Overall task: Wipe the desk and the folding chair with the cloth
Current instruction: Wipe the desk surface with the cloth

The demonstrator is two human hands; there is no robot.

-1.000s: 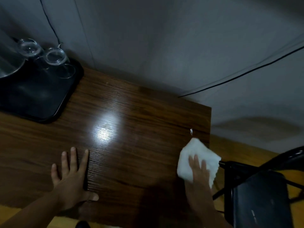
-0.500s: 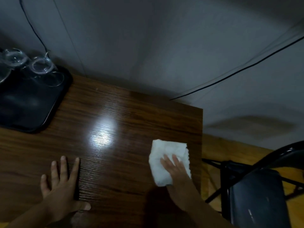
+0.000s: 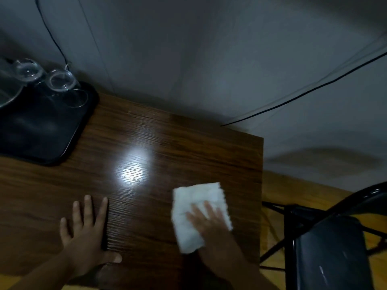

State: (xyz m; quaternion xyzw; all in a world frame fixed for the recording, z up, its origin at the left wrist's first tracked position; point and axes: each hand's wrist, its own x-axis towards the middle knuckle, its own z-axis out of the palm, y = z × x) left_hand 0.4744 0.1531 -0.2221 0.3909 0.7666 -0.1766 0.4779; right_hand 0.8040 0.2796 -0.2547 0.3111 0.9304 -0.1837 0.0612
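Dimness covers most of what we see, so we take the desk (image 3: 167,147) as our landmark: a dark wood-grain top with one bright glare patch near its middle. Our right hand (image 3: 211,225) lies flat on the white cloth (image 3: 194,208), fingers spread and pressing it down onto the desk close to the desk's right edge; the palm hides the cloth's near right part, and the hand blurs enough that we cannot count its fingers. Our left hand (image 3: 83,233) rests open on the desk's near side, fingers spread, thumb pointing right, gripping nothing. A thin dark strip runs along its index finger; whether it is a shadow or some object we cannot tell.

At the desk's far left corner sits a black tray (image 3: 41,130), cut off by the left border. Clear glasses (image 3: 60,82) stand at the tray's far rim, their outlines hazy, and another glass vessel beside them is mostly out of view.

Off the desk's right edge, on the yellowish floor (image 3: 276,189), stands the black folding chair (image 3: 328,254); only part of its seat and frame shows, the rest cropped at the right and bottom borders. Beyond the desk's far edge, a black cable (image 3: 303,94) crosses the grey wall (image 3: 188,49).
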